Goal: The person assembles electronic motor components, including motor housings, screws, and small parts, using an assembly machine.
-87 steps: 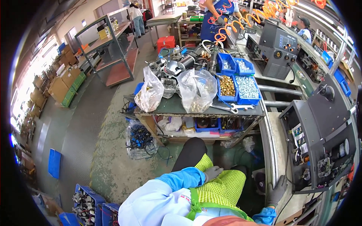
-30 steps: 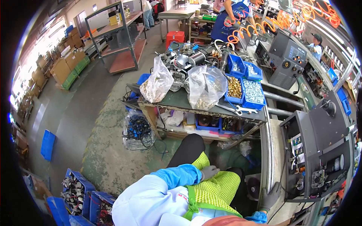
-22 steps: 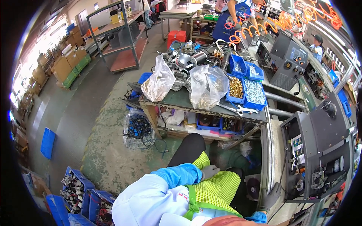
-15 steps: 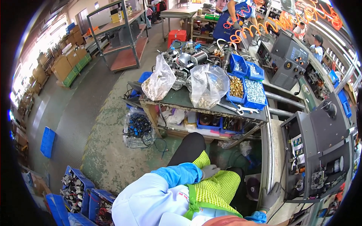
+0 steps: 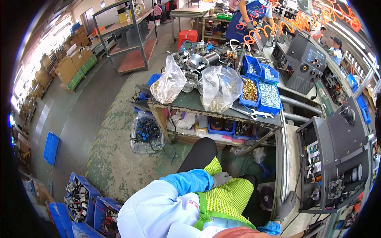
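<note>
My left hand (image 5: pixel 222 179), in a grey glove below a blue sleeve, rests on the yellow-green checked apron (image 5: pixel 230 194) over my lap. Its fingers lie loosely on the cloth and hold nothing that I can see. To the right, my right hand (image 5: pixel 285 206), also gloved in grey, lies with fingers stretched along the metal edge rail (image 5: pixel 282 166) of the conveyor line. Just beyond it stands an opened dark grey machine housing (image 5: pixel 323 166) with wiring, a circuit board and a wire spool inside. Neither hand touches this housing.
Ahead, a workbench (image 5: pixel 186 109) carries plastic bags, motor-like parts, wrenches (image 5: pixel 258 114) and blue bins of brass and silver fasteners (image 5: pixel 270 95). Blue crates (image 5: pixel 81 194) of parts stand at lower left. A person in a blue apron (image 5: pixel 248 18) works at the far end.
The view has shifted very slightly. Both of my hands stay where they were. The far person in the blue apron has moved their arms a little.
</note>
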Action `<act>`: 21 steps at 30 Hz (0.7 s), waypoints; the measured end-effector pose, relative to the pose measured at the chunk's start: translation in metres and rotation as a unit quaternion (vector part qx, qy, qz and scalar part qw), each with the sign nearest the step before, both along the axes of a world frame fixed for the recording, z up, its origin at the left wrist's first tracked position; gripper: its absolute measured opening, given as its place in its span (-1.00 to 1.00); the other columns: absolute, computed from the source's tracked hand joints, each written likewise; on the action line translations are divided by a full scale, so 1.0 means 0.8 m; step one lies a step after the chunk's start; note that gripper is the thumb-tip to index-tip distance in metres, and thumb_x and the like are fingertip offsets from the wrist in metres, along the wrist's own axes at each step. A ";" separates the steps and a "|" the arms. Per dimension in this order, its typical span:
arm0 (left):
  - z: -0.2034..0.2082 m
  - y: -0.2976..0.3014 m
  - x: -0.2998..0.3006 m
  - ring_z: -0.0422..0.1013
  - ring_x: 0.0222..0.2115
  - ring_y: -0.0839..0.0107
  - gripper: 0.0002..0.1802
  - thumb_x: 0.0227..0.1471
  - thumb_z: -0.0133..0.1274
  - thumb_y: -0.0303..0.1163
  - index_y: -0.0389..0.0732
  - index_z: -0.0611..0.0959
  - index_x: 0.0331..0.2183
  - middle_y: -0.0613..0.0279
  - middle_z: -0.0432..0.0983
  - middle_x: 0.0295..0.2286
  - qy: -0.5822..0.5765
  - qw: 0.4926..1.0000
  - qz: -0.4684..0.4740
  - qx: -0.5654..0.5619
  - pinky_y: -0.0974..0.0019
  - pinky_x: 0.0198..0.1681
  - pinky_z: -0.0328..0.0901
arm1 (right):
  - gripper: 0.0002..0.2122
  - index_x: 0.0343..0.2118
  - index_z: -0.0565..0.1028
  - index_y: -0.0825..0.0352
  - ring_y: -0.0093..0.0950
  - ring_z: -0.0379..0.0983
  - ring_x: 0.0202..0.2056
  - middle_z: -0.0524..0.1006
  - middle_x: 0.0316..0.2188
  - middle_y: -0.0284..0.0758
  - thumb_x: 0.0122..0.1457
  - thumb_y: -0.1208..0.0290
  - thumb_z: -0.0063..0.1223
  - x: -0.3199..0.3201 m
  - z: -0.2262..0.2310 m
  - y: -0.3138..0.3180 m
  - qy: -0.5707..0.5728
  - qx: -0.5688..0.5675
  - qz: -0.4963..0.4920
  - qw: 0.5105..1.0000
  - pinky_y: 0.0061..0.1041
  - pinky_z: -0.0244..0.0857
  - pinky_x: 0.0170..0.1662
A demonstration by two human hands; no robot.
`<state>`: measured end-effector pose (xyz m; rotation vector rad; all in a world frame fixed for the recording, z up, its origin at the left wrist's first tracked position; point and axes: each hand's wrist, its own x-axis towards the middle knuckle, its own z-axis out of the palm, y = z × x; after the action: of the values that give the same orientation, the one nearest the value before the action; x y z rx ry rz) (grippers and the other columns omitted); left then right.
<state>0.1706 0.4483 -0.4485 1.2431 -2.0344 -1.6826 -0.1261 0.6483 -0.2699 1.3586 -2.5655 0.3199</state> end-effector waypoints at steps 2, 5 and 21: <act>-0.001 -0.001 0.002 0.44 -0.43 0.18 -0.45 0.04 -0.08 0.05 -0.32 0.55 -0.31 0.01 0.50 -0.47 -0.001 1.000 0.001 -0.007 0.15 -0.32 0.30 | -0.29 0.07 0.22 0.40 -0.07 0.13 0.09 0.20 0.10 -0.04 -0.21 0.24 0.19 0.000 -0.001 -0.001 0.002 -0.001 -0.002 1.000 -0.19 0.00 0.13; -0.006 -0.002 -0.001 0.45 -0.43 0.19 -0.45 0.04 -0.07 0.05 -0.32 0.55 -0.30 0.02 0.50 -0.46 -0.004 1.000 -0.010 0.002 0.15 -0.31 0.30 | -0.29 0.06 0.23 0.40 -0.07 0.13 0.09 0.20 0.11 -0.04 -0.21 0.25 0.19 0.003 0.001 -0.001 -0.006 -0.003 -0.010 1.000 -0.20 0.00 0.13; -0.011 -0.004 -0.003 0.45 -0.46 0.21 -0.44 0.02 -0.07 0.07 -0.31 0.56 -0.33 0.04 0.50 -0.45 -0.006 1.000 -0.010 -0.004 0.17 -0.31 0.31 | -0.29 0.06 0.23 0.40 -0.09 0.11 0.10 0.19 0.11 -0.05 -0.21 0.27 0.20 -0.004 -0.005 -0.001 -0.006 -0.003 -0.010 1.000 -0.20 -0.01 0.14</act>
<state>0.1678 0.4452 -0.4572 1.2368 -2.0663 -1.6783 -0.1295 0.6476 -0.2736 1.3324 -2.5833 0.3323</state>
